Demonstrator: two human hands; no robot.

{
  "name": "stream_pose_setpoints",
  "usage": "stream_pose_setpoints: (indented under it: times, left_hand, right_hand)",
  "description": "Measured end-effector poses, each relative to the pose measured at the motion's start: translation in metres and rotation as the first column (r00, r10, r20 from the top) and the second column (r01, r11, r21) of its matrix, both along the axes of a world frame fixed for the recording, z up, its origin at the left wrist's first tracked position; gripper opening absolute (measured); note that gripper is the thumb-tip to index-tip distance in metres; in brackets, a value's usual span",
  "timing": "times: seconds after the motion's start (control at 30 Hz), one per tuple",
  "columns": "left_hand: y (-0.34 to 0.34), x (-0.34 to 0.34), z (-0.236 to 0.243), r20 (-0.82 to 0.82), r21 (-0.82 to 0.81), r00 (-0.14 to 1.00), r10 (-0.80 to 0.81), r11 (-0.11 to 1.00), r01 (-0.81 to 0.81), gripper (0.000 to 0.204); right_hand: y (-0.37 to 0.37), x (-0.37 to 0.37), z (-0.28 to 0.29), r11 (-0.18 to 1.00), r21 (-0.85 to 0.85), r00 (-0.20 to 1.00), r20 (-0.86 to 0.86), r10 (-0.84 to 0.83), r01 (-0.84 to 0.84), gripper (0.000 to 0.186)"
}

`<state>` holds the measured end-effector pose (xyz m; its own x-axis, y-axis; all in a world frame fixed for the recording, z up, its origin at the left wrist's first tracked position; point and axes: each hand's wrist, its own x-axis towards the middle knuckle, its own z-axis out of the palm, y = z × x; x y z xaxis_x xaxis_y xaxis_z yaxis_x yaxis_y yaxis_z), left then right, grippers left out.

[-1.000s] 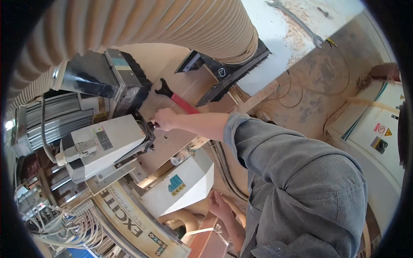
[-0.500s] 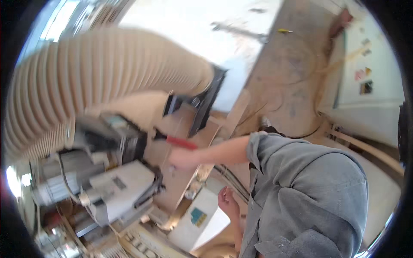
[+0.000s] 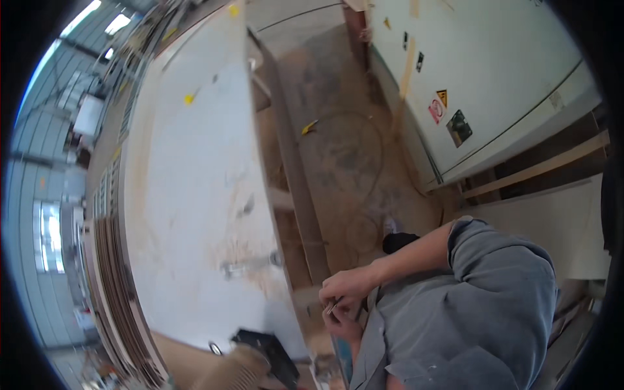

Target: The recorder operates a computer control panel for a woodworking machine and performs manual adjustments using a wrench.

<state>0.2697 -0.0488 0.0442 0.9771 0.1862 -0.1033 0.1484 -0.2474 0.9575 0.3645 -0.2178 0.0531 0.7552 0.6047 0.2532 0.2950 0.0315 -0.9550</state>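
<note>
Apparently, a small, slender dark piece [image 3: 335, 304] is pinched between fingers of the bare right hand [image 3: 351, 285] and bare left hand [image 3: 346, 328], not yet released; beyond them, a silver metal wrench [image 3: 250, 265] is left untouched.

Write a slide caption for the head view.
Both hands held together at a small slim object, beside a dusty white table with a wrench on it.

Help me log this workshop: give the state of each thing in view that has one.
Right hand: curled, close to the left
Left hand: curled
Small thin item: between the hands, gripping hand unclear
Wrench: lying flat
White table: strewn with dust
Yellow item: lying on the floor
Grey sleeve: rolled up
Sheets: stacked
</note>
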Motion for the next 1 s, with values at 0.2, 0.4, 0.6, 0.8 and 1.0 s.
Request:
stream_pose_setpoints:
  times: [0.2,0.4,0.6,0.8,1.0]
  left_hand:
    - [-0.158,0.178,0.027,-0.114,-0.151,0.985,-0.129,0.982,0.111,0.017]
    - [-0.247,0.347,-0.011,-0.145,-0.032,0.947,-0.287,0.958,0.286,0.018]
    - [-0.364,0.561,0.000,-0.051,-0.007,0.913,-0.405,0.914,0.405,0.017]
    - [-0.504,0.780,0.032,-0.017,-0.057,0.755,-0.655,0.755,0.653,0.011]
    - [-0.690,0.978,0.041,0.040,0.070,0.556,-0.830,0.558,0.827,0.010]
  right_hand:
    - [-0.157,0.123,-0.003,0.927,-0.276,0.957,0.209,-0.200,0.253,0.035]
    - [-0.306,0.256,0.000,0.761,-0.228,0.790,0.074,-0.609,0.607,0.039]
    - [-0.463,0.376,-0.029,0.225,-0.456,0.261,0.015,-0.965,0.861,0.031]
    - [-0.570,0.499,-0.003,-0.042,-0.484,-0.073,-0.046,-0.996,0.874,0.029]
    - [-0.689,0.628,-0.035,-0.225,-0.420,-0.279,-0.071,-0.958,0.879,0.029]
